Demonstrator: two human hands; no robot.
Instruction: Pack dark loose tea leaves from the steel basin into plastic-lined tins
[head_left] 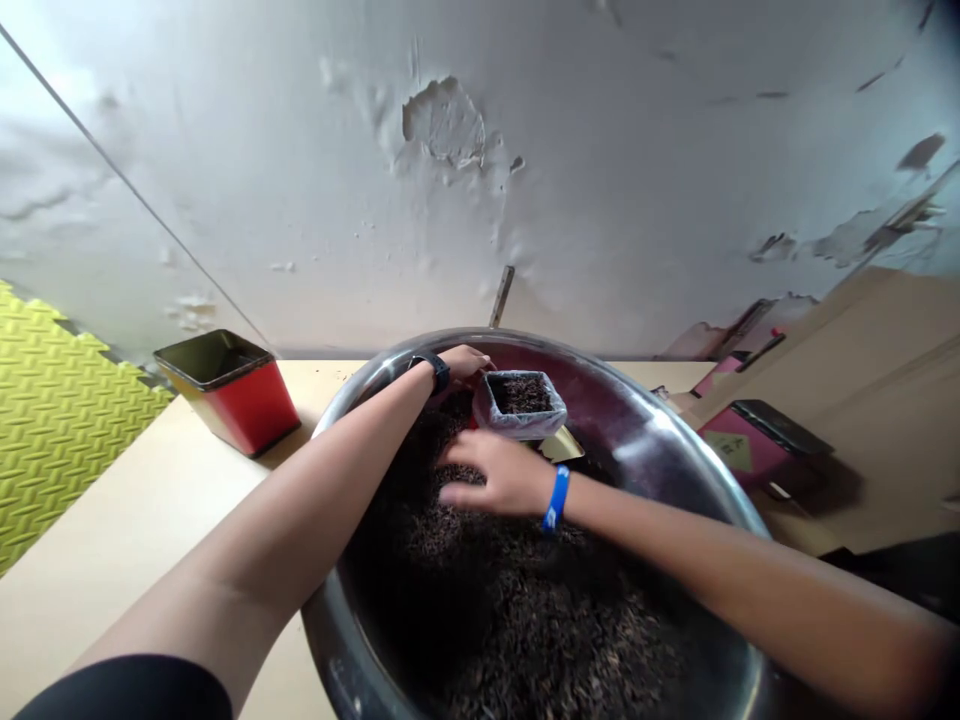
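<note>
Inside a big shiny metal basin [350,660] lies a heap of dark loose dried leaves, apparently tea [555,640]. A small square tin with a clear plastic liner [525,424] stands tilted toward the far side, with the same leaves in it; its lower part shows gold and red. My left hand [465,362] reaches to the tin's far left edge and seems to grip it; its fingertips are partly hidden. Just in front of the tin, my right hand [501,472] hovers low over the leaves, fingers spread and slightly blurred, with nothing visible in them.
A red and gold tin with its top uncovered [240,390] stands on the pale table [172,530], left of the basin. To the right are pink boxes with dark lids [757,445] by a cardboard surface [900,360]. A peeling wall [322,200] rises behind the basin.
</note>
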